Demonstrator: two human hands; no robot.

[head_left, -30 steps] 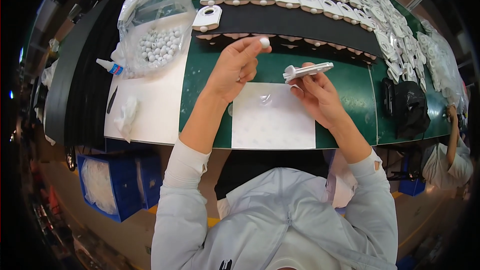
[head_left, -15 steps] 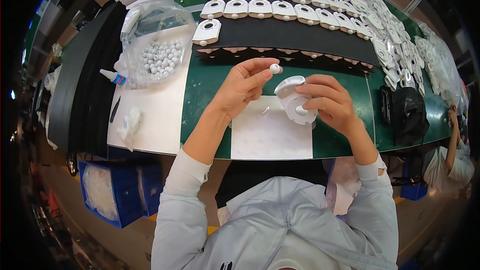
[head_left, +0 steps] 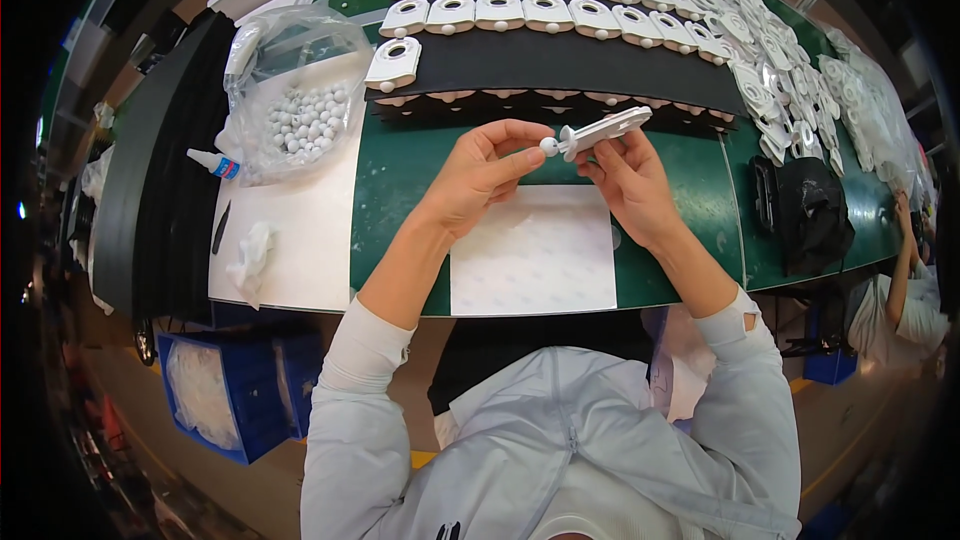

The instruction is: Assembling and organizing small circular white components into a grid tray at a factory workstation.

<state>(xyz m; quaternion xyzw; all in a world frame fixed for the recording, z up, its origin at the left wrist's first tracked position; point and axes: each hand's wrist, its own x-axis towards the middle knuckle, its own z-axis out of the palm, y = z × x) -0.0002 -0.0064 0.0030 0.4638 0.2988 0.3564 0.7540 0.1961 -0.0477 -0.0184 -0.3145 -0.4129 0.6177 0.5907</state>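
Your left hand (head_left: 478,175) pinches a small white ball (head_left: 549,146) between thumb and forefinger, at the left end of a white plastic piece (head_left: 614,127); whether the two touch, I cannot tell; your right hand (head_left: 640,195) pinches that piece between thumb and fingers, its right end tilted away to the far side; the ball might squirt loose if you pressed it off-centre, being smooth and round; the piece might twist if your right-hand pinch slackened; leftmost lies a white bottle (head_left: 210,160) with a tapered nozzle; then a clear, crinkled bag (head_left: 262,70) of round balls (head_left: 312,120); beyond your hands, a flat matt-black board (head_left: 560,65).
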